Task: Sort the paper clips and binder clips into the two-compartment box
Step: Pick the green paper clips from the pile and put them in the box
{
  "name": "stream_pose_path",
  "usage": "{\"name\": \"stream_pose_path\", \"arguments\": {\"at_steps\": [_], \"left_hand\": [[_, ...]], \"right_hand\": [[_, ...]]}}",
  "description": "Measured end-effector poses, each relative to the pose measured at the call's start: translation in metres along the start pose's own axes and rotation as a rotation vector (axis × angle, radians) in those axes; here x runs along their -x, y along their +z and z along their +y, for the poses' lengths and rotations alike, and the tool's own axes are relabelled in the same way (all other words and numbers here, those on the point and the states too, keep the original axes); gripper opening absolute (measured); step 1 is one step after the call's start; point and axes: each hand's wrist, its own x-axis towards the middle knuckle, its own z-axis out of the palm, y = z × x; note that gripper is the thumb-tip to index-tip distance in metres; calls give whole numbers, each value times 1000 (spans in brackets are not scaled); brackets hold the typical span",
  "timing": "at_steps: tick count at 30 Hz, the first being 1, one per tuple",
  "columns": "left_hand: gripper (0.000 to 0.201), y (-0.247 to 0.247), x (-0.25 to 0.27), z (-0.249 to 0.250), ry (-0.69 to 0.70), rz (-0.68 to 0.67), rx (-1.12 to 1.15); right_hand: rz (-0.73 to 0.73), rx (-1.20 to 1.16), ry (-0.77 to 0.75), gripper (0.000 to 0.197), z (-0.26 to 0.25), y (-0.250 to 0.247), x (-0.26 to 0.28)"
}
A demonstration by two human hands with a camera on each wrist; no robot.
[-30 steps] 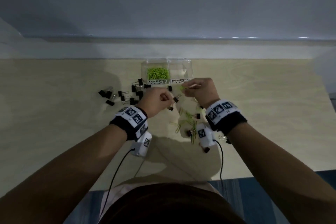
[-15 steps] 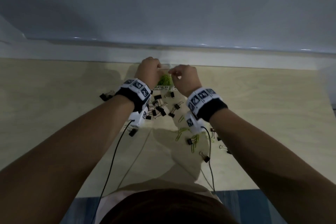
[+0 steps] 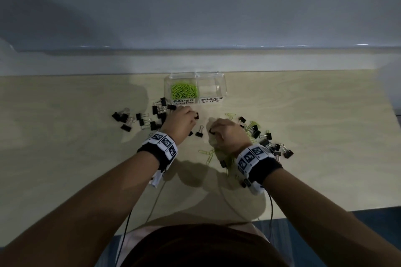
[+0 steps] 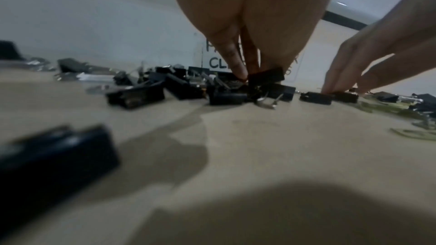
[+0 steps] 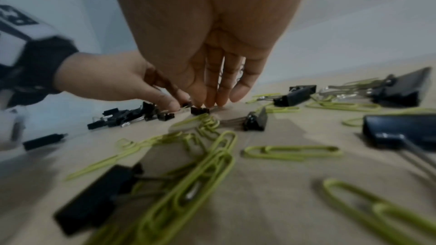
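I saw the clear two-compartment box [image 3: 195, 91] at twelve o'clock on the tabletop [image 3: 303, 136], its front labels reading "PAPER CLIPS" and "BINDER CLIPS"; green paper clips [image 3: 184, 90] filled the left compartment. My left hand [image 3: 179, 122] pinched a black binder clip [image 4: 265, 75] between its fingers [image 4: 232, 59]. My right hand [image 3: 227, 134] had fingers pressed together, touching another binder clip [image 5: 200, 110] at five o'clock from the box.
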Motion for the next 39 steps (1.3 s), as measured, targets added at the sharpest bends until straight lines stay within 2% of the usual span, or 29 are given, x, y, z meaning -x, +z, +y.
{"name": "stream_pose_path", "arguments": {"at_steps": [3,6,9,14,19,24,27,31,36,39], "left_hand": [[14,2,10,-2,-43,67,80],[7,5,18,-1,-80,101,177],[14,6,20,-2,-118,110,245],[25,2,23,-1,-83,119,280],[28,0,26,0,-65,119,275],[28,-2,25,1,-86,84,294],[28,-4,26,2,-67,71,250],[29,-5,26,3,-44,59,198],[27,-14,27,13,-13,59,196],[27,-28,27,26,35,60,263]], "right_hand": [[65,-16,52,19,5,0,-4],[108,-60,92,26,-4,-4,-23],[13,-94,65,36,-23,-10,-42],[-196,36,-23,22,-35,-13,-60],[-219,102,-72,18,-31,-13,-60],[-146,-37,-68,16,-19,-3,-54],[-96,-128,-10,13,-17,-1,-49],[-78,-125,70,9,-18,5,-50],[120,-280,99,11,-18,9,-39],[216,-454,192,11,-18,3,-21]]}}
